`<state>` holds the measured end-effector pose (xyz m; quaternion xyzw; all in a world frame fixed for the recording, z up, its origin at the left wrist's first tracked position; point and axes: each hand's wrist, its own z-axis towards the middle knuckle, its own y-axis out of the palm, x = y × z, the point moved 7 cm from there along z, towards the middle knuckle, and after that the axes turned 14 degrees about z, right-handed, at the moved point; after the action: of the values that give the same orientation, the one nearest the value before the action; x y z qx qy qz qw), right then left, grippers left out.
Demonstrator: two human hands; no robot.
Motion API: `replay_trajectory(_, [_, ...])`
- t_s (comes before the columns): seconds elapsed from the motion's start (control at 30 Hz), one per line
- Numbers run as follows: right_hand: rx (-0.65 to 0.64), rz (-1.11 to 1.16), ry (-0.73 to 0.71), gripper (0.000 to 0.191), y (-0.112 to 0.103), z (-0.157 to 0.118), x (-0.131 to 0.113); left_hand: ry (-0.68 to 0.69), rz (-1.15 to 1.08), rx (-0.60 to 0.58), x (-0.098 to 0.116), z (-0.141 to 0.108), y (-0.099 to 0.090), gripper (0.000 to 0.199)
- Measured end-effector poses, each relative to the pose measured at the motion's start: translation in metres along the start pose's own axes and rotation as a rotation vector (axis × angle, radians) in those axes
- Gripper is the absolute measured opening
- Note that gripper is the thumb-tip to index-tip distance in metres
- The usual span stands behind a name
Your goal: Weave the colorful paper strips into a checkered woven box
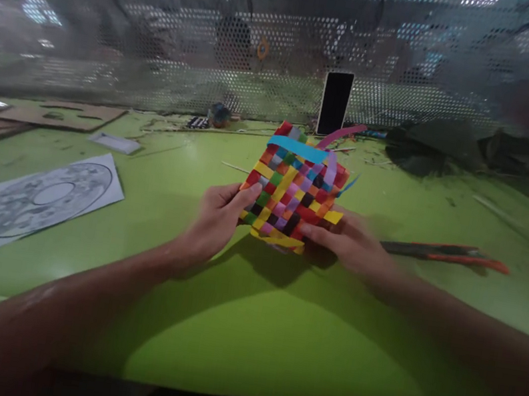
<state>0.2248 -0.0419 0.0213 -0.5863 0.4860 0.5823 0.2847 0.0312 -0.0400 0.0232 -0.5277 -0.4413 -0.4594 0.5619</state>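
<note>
A woven piece of multicoloured strips (283, 191) is held up over the green table, tilted, with its checkered face toward me. Loose ends stick out of it: a blue strip (298, 149) across the top, a pink one (343, 135) at the upper right and a yellow one along the bottom. My left hand (221, 214) grips the left edge, thumb on the front face. At the lower right corner my right hand (346, 239) pinches the weave, also with the thumb in front. The fingers behind the piece are hidden.
Scissors (448, 253) with orange and dark parts lie right of my right hand. A paper with a printed ring (39, 208) lies at the left, near cardboard pieces (60, 114). A phone (335, 104) leans against the perforated metal screen (167, 53). Dark leaves (420, 143) lie at the back right.
</note>
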Motion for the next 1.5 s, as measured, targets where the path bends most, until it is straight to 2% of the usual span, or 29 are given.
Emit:
replay_trajectory(0.2, [0.023, -0.018, -0.131, 0.031, -0.004, -0.006, -0.015, 0.005, 0.130, -0.019, -0.003, -0.001, -0.002, 0.046])
replay_trajectory(0.33, [-0.009, -0.029, -0.125, 0.029, -0.008, -0.005, -0.014, 0.005, 0.207, -0.052, -0.002, -0.001, -0.006, 0.052])
replay_trajectory(0.43, [-0.044, -0.030, -0.155, 0.033, -0.009, -0.004, -0.012, 0.037, 0.198, -0.104, 0.000, -0.001, -0.005, 0.046])
replay_trajectory(0.57, [-0.032, -0.065, -0.174, 0.034, -0.010, -0.002, -0.010, 0.099, 0.207, -0.072, 0.006, 0.000, -0.008, 0.035])
replay_trajectory(0.67, [-0.035, -0.105, -0.159, 0.037, -0.011, -0.001, -0.009, 0.122, 0.281, -0.037, 0.010, 0.001, -0.012, 0.035])
replay_trajectory(0.77, [-0.017, -0.144, -0.172, 0.033, -0.018, 0.002, -0.010, 0.131, 0.334, -0.055, 0.011, 0.004, -0.013, 0.037])
replay_trajectory(0.9, [0.009, -0.171, -0.172, 0.028, -0.026, 0.004, -0.012, 0.084, 0.229, -0.136, 0.000, 0.008, -0.010, 0.042])
replay_trajectory(1.03, [0.010, -0.155, -0.148, 0.032, -0.027, 0.004, -0.013, 0.011, 0.080, -0.184, -0.012, 0.012, -0.007, 0.043])
replay_trajectory(1.13, [0.030, -0.192, -0.163, 0.031, -0.028, 0.004, -0.012, -0.002, 0.063, -0.226, -0.013, 0.012, -0.004, 0.045])
replay_trajectory(1.3, [0.074, -0.280, -0.214, 0.022, -0.029, 0.003, -0.014, 0.071, 0.174, -0.118, -0.008, 0.013, -0.011, 0.041])
replay_trajectory(1.5, [0.029, -0.300, -0.209, 0.030, -0.022, 0.000, -0.019, 0.218, 0.179, -0.044, -0.001, 0.012, -0.014, 0.032])
